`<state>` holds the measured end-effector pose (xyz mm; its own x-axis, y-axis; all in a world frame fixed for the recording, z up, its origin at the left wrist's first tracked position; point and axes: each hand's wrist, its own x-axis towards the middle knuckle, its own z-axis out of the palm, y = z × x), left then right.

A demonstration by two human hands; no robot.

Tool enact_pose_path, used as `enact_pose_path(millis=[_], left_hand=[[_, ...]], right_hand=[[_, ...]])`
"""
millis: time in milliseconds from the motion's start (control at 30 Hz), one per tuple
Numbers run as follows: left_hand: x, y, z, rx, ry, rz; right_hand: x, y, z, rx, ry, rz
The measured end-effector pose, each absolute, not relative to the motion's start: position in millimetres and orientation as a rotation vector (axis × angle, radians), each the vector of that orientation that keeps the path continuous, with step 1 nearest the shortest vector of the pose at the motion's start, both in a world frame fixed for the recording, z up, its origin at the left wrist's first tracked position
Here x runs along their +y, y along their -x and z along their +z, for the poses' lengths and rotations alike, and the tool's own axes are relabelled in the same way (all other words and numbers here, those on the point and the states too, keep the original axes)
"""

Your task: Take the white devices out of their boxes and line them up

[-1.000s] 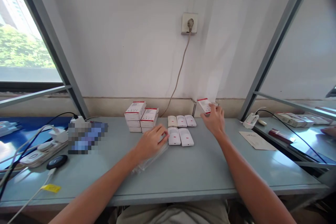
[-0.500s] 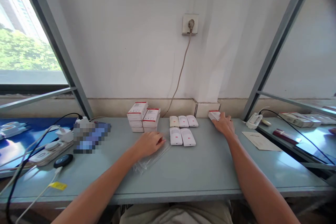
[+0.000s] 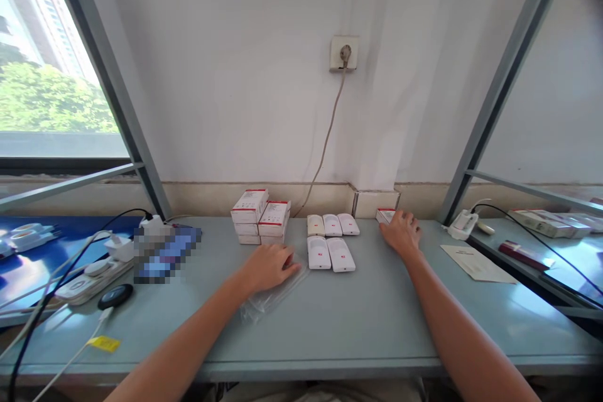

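My left hand (image 3: pixel 269 269) rests over a clear plastic bag (image 3: pixel 273 301), its thumb apart from loosely bent fingers, with nothing seen between them. Behind it stand stacked white boxes with red edges (image 3: pixel 249 207). Between my hands lie several white rounded devices with small red marks, such as the near one (image 3: pixel 342 255), in two rows; a cream-coloured one (image 3: pixel 315 225) is at the far left of the back row. At the back right, my right hand (image 3: pixel 402 233) has spread fingers beside a small white and red box (image 3: pixel 385 215), partly hidden by the hand. Whether they touch is unclear.
A paper sheet (image 3: pixel 475 262) lies right of my right arm. On the left are a blurred-out phone-like item (image 3: pixel 169 255), a power strip (image 3: pixel 89 279), a black round device (image 3: pixel 115 296) and cables. Metal frame posts (image 3: pixel 148 182) flank the table; a wall stands behind.
My right hand's fingers have spread apart beside the small box. My left hand stays over the plastic bag. The whole view has shifted slightly downward.
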<state>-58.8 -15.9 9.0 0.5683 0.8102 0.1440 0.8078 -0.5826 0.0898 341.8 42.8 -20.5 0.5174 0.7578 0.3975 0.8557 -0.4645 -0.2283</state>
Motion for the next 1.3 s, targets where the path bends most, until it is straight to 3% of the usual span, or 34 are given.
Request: enact_pose_path(millis=[400,833,967,1067,1300], left_hand=[[-11,64,3,1.343,-2.723,0.299],[-14,62,8,1.325,-2.797,0.280],[-15,63,5,1.312,-2.819,0.287],[-12,64,2,1.251,-2.825,0.324],[-1,62,0,1.163,-2.856,0.700]], right_hand=[[46,-346,-29,-1.279,2.282,-0.441],[49,-317,-18,-1.404,1.805,-0.621],[40,-296,-5,-1.560,1.669,-0.416],[28,-274,6,-1.686,1.855,-0.100],[8,-250,12,-2.013,1.982,0.432]])
